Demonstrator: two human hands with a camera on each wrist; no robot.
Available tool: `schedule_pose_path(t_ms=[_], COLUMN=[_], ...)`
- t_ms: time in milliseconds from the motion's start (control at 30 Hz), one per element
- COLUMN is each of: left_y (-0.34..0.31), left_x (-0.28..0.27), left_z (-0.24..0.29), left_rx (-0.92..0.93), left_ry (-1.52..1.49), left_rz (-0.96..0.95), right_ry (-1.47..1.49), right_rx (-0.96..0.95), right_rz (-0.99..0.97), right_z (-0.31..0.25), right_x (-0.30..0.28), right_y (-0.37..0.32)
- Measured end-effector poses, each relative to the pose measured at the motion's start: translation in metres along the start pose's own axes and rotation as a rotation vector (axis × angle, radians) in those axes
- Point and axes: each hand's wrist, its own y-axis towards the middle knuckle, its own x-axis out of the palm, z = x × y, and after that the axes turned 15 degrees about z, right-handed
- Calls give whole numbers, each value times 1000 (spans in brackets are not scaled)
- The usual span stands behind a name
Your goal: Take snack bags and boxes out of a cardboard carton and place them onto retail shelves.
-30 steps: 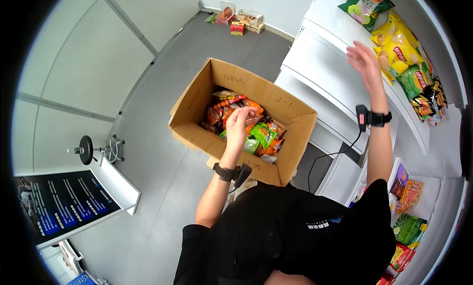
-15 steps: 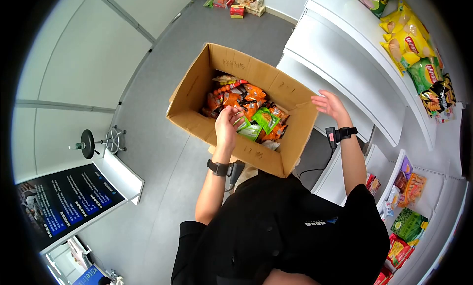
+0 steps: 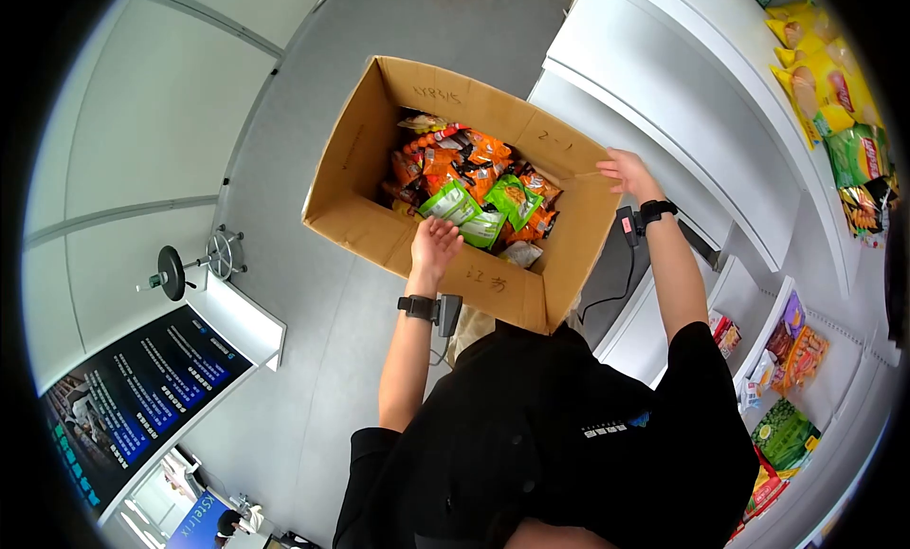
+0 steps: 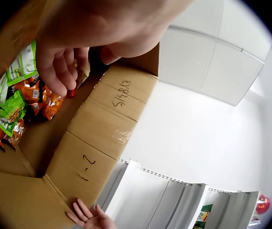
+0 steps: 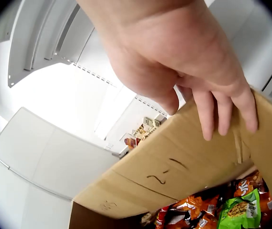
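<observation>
An open cardboard box (image 3: 502,283) holds orange snack packets (image 3: 488,149) and several green ones (image 3: 513,201). Over the box's near left edge is my left hand (image 3: 435,249), fingers loosely bent and holding nothing; in the left wrist view that hand (image 4: 102,33) hangs above the packets. My right hand (image 3: 631,174) is at the box's right corner. The right wrist view shows this hand (image 5: 188,62) with its fingers extended over the cardboard rim (image 5: 183,143); whether they press on it I cannot tell.
White shelves (image 3: 664,94) stand to the right, with yellow chip bags (image 3: 823,80) on top and more snack packs (image 3: 802,357) lower down. A round stool (image 3: 172,272) and a dark display board (image 3: 142,397) are at the left. A black cable (image 3: 626,288) hangs from the right wrist camera.
My right hand has come down from beside the shelf to the box's right corner. My left hand has drawn back from over the packets to the near edge. The view has shifted.
</observation>
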Motion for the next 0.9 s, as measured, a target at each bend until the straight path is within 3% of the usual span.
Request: schedule_pose_path(t_ms=[100, 333, 500, 633, 767, 900], left_y=[23, 90, 157, 179, 186, 204], left_x=[14, 51, 34, 26, 16, 1], left_z=[-17, -77, -111, -115, -119, -138], left_rx=[-197, -352, -501, -531, -409, -420], left_ry=[-93, -84, -128, -158, 23, 15], left_rz=[13, 209, 279, 455, 323, 336], right_ry=[-24, 9, -12, -34, -19, 20], right_rx=[-9, -15, -9, 2, 21, 32], right_rz=[-24, -83, -64, -66, -116, -113], right_z=[1, -2, -6, -10, -11, -12], right_x=[3, -2, -3, -3, -6, -5], right_y=[5, 13, 2, 2, 6, -3])
